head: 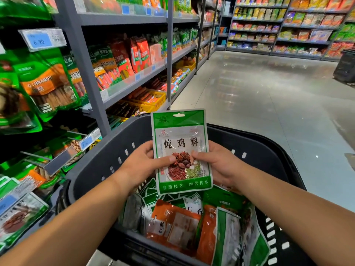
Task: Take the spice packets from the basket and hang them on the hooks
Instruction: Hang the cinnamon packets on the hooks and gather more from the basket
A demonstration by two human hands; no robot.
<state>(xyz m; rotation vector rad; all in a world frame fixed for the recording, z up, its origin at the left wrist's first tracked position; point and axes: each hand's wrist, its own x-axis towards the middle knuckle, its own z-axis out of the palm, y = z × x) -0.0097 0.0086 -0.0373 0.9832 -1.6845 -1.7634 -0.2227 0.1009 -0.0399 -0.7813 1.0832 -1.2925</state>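
Spice packet [180, 150] stood upright near the basket's [99, 160] far rim, hang-hole topmost, left hand [140, 164] and right hand [221, 166] pinching its sides; hooks [76, 133] lay leftward.

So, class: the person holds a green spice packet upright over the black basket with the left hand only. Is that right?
Not one hand: the head view shows the left hand and the right hand both pinching the green spice packet, held upright over the black basket.
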